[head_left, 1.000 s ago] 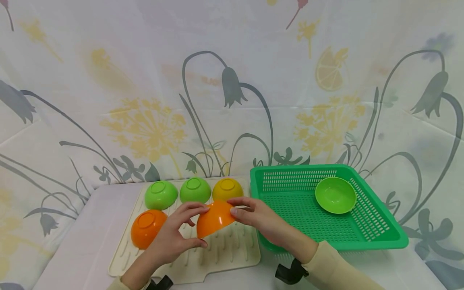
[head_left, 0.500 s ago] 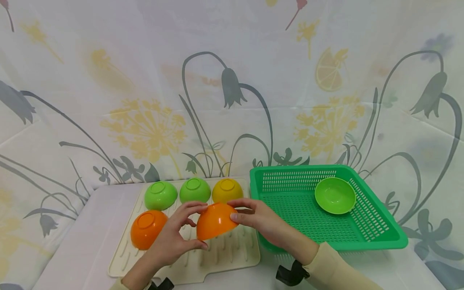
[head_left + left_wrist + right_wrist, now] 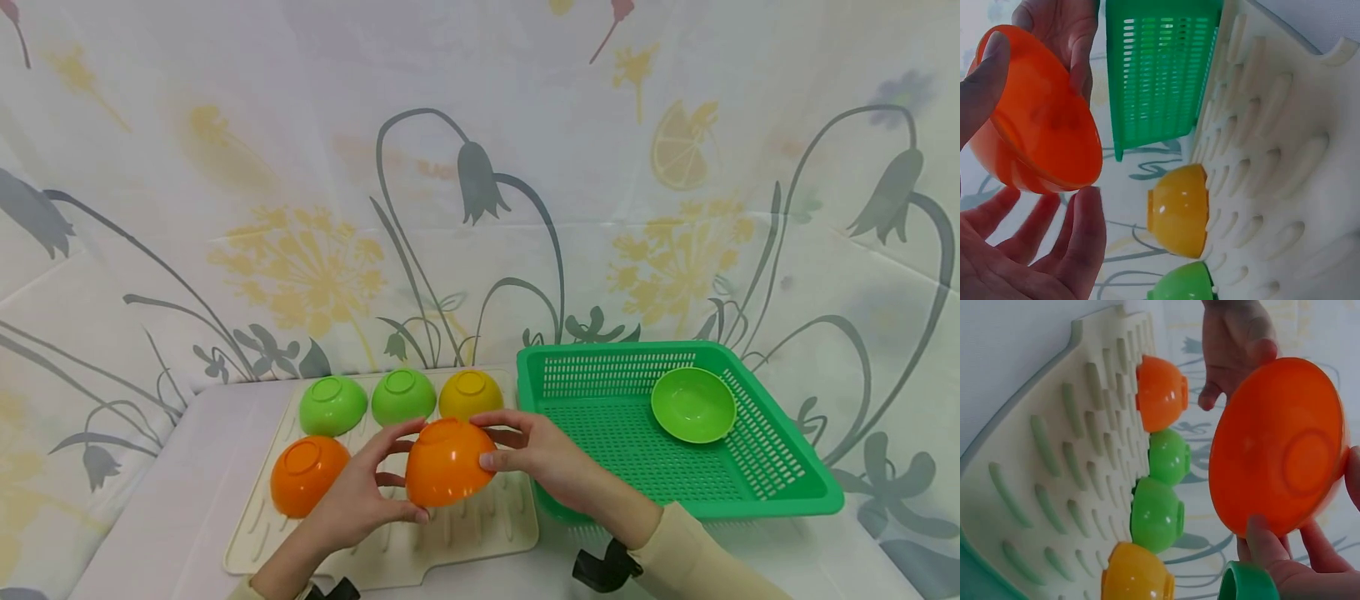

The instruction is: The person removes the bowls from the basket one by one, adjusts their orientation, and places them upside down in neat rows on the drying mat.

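An orange bowl (image 3: 448, 465) is held in the air above the cream drying mat (image 3: 457, 533), bottom up and tilted. My right hand (image 3: 543, 457) pinches its right side between thumb and fingers. At the opposite side, my left hand (image 3: 363, 492) curls loosely round the bowl, thumb nearer me and fingers beyond. The left wrist view looks into the bowl's hollow (image 3: 1054, 119), with left fingertips (image 3: 1088, 200) at its wall. The bowl's foot ring (image 3: 1307, 462) faces the right wrist camera. Its hollow is hidden in the head view.
Upside down on the mat sit two green bowls (image 3: 333, 406), a yellow bowl (image 3: 470, 395) and another orange bowl (image 3: 306, 475). A green plastic basket (image 3: 780, 505) stands at the right, with a green bowl (image 3: 694, 406) inside. A flowered cloth (image 3: 480, 250) hangs behind.
The held orange bowl has turned, its lower rim dropping slightly and more of its rounded outside showing. Left fingers have shifted a little around it; the right hand stays nearly in place.
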Available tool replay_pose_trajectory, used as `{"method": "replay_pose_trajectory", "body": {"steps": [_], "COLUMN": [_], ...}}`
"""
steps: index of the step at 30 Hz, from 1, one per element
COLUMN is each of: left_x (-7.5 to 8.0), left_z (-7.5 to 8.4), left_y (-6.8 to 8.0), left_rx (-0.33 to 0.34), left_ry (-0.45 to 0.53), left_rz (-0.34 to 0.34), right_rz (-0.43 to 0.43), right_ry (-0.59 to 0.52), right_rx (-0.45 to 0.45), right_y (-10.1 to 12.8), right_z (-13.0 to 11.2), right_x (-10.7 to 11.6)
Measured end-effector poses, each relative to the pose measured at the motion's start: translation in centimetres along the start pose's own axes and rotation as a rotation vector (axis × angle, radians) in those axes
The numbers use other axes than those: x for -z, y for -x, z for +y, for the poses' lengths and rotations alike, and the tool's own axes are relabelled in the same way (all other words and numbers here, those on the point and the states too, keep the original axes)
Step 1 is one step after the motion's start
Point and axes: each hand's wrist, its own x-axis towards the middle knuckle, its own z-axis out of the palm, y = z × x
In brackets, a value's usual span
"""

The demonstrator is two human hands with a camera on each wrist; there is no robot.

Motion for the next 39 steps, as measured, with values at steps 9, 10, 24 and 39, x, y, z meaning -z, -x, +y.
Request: {"method": "replay_pose_trajectory", "body": {"steps": [9, 10, 24, 39], "left_x": [0.3, 0.3, 0.4, 0.3], "left_z": [-0.2, -0.1, -0.8, -1.8], "left_y": [0.1, 0.1, 0.4, 0.5], "left_rx": [0.047, 0.044, -0.031, 0.012], "left_ry": [0.088, 0.094, 0.023, -0.183], "left_rz": [-0.119, -0.127, -0.093, 0.047], "right_rz": [0.028, 0.037, 0.141, 0.279], "right_ry": [0.031, 0.038, 0.172, 0.193], "right_rx": [0.032, 0.041, 0.189, 0.188], "right_y": [0.3, 0.4, 0.4, -0.6], "right_z": [0.0, 0.0, 1.2, 3.7], "right_x": [-0.6, -0.8, -3.8, -6.1]}}
